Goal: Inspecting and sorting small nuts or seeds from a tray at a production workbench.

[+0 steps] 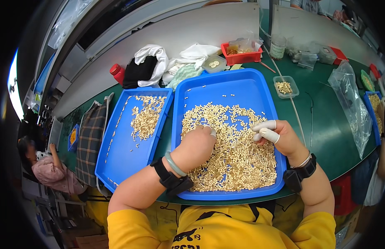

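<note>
A large blue tray (225, 76) lies in front of me, with a thick spread of small gold-coloured metal cylinders (236, 166) across its middle and near part. My left hand (198, 145) is curled at the left side of the heap, a white finger cot showing on one finger. Over the heap's right side, my right hand (279, 136) has its cot-covered fingertips drawn together, low over the pieces. Whatever either hand pinches is hidden or too small to make out. A second blue tray (122, 155) on the left holds fewer of the same pieces, some in a line along its left edge.
A small clear box (291, 94) of pieces sits right of the large tray. Behind are a red bin (243, 58), white cloths (192, 54), a black cloth (140, 71) and a red bottle (117, 73). A plastic bag (352, 103) lies right. Another person (55, 170) sits at left.
</note>
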Available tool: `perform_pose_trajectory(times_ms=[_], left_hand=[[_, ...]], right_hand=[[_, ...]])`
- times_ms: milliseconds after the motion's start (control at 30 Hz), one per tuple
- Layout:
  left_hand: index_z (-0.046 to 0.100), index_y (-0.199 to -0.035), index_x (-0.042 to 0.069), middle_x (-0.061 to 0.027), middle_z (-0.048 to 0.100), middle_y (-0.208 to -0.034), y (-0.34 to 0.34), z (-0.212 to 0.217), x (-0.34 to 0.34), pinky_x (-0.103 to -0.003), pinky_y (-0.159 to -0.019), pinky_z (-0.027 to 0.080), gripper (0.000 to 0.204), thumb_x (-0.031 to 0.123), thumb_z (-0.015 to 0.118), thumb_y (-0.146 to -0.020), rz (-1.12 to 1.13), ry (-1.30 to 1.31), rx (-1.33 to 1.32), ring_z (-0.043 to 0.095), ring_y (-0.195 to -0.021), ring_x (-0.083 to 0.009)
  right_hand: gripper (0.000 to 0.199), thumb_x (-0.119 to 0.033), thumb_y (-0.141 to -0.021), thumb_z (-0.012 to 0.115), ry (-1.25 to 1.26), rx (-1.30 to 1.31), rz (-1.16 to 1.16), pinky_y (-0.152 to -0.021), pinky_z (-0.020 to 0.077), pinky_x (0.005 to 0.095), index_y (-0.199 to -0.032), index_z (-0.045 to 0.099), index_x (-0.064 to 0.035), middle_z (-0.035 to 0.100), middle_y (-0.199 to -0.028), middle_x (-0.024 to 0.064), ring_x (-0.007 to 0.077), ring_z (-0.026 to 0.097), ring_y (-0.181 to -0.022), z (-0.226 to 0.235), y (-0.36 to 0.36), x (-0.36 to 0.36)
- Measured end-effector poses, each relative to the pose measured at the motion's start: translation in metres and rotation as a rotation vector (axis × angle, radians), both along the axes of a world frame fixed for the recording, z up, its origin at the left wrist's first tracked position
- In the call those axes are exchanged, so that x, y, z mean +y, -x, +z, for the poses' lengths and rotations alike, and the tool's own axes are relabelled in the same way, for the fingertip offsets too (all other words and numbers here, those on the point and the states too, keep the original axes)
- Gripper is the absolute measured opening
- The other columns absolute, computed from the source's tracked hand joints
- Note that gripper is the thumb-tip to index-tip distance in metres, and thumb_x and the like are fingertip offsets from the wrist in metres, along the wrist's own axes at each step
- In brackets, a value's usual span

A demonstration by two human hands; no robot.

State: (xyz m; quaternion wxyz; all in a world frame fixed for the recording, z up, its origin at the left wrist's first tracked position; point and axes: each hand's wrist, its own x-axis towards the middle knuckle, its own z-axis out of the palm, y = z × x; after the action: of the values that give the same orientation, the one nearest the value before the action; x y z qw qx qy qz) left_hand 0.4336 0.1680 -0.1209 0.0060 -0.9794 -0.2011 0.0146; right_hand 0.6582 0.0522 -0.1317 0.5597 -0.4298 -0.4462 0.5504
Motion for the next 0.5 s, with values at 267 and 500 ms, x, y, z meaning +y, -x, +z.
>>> perform_pose_trajectory(times_ms=[267, 500], left_hand=[[0.056, -0.077, 0.001, -0.009, 0.054, -0.066, -0.011, -0.007, 0.014, -0.033, -0.058, 0.046, 0.009, 0.007, 0.055, -0.071, 0.014, -0.034, -0.148, 0.054, -0.064, -0.0237], [0.059, -0.099, 0.002, -0.0037, 0.061, -0.078, -0.029, 0.027, -0.01, -0.02, -0.06, 0.045, 0.022, 0.011, 0.058, -0.079, 0.436, 1.233, -0.583, 0.055, -0.064, -0.0073]], right_hand=[[0.018, -0.005, -0.083, 0.05, -0.01, -0.034, -0.001, -0.065, 0.0464, 0.0222, -0.098, 0.058, -0.0002, 0.061, -0.079, 0.0054, 0.0095, 0.056, -0.071, 0.003, 0.001, 0.001], [0.019, -0.001, -0.077, 0.056, 0.021, -0.221, 0.032, -0.067, 0.0466, 0.0241, -0.096, 0.058, 0.0005, 0.061, -0.084, 0.0084, 0.0133, 0.058, -0.076, 0.004, 0.009, 0.003]])
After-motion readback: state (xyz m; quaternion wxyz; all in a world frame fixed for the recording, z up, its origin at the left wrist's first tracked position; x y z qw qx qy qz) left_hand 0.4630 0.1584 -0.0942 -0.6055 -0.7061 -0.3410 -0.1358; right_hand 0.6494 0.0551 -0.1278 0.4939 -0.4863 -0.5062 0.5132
